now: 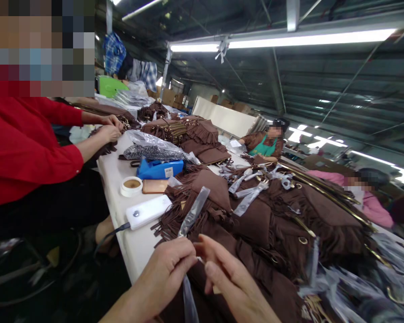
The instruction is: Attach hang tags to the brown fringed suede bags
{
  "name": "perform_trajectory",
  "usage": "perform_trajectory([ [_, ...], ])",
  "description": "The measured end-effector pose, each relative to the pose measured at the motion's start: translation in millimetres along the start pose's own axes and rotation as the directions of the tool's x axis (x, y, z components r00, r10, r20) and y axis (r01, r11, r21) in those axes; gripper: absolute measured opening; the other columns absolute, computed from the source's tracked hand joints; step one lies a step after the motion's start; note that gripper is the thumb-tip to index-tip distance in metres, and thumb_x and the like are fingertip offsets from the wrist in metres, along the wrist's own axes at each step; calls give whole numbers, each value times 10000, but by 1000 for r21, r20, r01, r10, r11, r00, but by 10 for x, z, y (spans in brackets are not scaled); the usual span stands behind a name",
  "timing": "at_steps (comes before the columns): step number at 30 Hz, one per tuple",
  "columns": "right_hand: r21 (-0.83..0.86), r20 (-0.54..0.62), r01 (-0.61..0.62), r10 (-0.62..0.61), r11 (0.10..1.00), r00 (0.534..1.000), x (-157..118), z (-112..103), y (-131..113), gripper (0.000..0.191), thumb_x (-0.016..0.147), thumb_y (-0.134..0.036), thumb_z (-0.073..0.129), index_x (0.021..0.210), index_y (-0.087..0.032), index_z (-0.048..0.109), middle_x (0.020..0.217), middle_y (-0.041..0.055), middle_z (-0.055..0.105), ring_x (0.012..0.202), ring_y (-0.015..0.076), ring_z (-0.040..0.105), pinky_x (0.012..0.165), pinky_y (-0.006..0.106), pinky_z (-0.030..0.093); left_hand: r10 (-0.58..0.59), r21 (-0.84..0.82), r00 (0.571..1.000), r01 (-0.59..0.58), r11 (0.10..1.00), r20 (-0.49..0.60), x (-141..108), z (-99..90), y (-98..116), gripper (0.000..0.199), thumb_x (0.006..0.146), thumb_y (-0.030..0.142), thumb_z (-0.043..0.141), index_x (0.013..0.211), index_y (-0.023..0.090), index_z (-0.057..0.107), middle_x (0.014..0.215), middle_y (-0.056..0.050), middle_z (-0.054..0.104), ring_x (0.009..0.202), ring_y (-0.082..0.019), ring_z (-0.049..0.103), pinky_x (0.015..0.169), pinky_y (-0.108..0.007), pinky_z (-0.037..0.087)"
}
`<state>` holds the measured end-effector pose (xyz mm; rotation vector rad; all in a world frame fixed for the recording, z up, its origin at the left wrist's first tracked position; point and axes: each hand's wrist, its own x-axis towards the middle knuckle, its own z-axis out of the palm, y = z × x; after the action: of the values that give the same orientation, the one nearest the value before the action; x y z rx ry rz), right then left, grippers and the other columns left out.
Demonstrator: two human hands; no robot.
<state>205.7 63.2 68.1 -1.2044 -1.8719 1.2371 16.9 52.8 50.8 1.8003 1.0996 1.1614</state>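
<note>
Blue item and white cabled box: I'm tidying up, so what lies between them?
In the head view, a flat tan item lies between the blue item and white box.

A pale tabletop (121, 165) runs from the bottom centre of the frame towards the upper left, its near edge slanting. On its left part, at the centre left of the frame, lie a white power bank (148, 211) with a dark cable plugged in, a round white tape roll (131, 186), a tan rectangular case (154, 186) and a blue tape dispenser (160, 169). Dark brown fringed bags (256, 222) are heaped from the centre to the lower right, with clear plastic wrapping (343, 287) at lower right.
</note>
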Motion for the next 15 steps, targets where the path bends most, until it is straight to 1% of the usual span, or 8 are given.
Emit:
perform_trajectory([
  [1,80,70,-56,50,995,996,29,80,-22,475,924,-529,520,1281,-217,559,930,49,678,652,152,612,565,252,505,-6,-7,1000,6,1000,-11,21,-35,-3,296,936,268,446,652,194,488,692,19,544,675,-140,510,636,-237,337],
  [2,106,108,-82,71,991,992,63,130,-31,421,921,-546,522,1146,-202,609,791,9,634,551,120,535,483,218,433,-23,-12,999,22,1000,-29,39,-75,-15,298,937,285,453,658,195,505,688,19,547,673,-143,517,634,-240,344],
  [4,11,67,-33,32,999,997,148,136,-13,359,934,-522,516,813,-193,595,636,-35,522,522,103,455,472,203,357,-85,-11,993,84,996,-81,60,-156,-73,304,938,323,455,667,199,516,665,19,539,660,-154,518,623,-249,352],
  [6,-191,-16,82,-87,978,996,249,55,28,372,960,-441,501,677,-200,522,620,-32,501,583,119,483,548,219,379,-158,47,980,165,985,-120,54,-209,-170,288,942,326,422,705,204,531,689,6,560,690,-176,535,646,-268,370],
  [8,-331,8,192,-201,924,980,357,-30,62,288,977,-351,484,746,-202,568,712,-9,579,687,144,559,653,235,425,-229,160,967,245,956,-108,33,-212,-287,276,944,276,372,776,202,577,779,-28,610,775,-206,571,718,-300,400],
  [10,-378,115,286,-262,880,958,459,-59,87,213,998,-280,439,906,-207,617,879,22,655,825,164,620,765,246,456,-279,255,957,291,922,-84,23,-171,-390,289,936,207,338,885,196,622,900,-65,640,885,-228,594,811,-330,422],
  [12,-429,221,355,-285,830,933,549,-28,124,224,1014,-229,388,1002,-209,611,994,44,677,932,172,644,834,252,465,-291,275,953,303,913,-83,52,-118,-452,316,929,156,318,972,189,629,969,-82,638,950,-222,599,871,-329,438],
  [15,-600,328,413,-259,685,908,645,50,240,257,1015,-164,338,970,-214,586,922,30,682,867,167,675,740,240,476,-207,321,977,211,923,-49,167,-92,-470,338,877,68,337,1000,188,628,1054,-78,613,964,-195,603,877,-301,462],
])
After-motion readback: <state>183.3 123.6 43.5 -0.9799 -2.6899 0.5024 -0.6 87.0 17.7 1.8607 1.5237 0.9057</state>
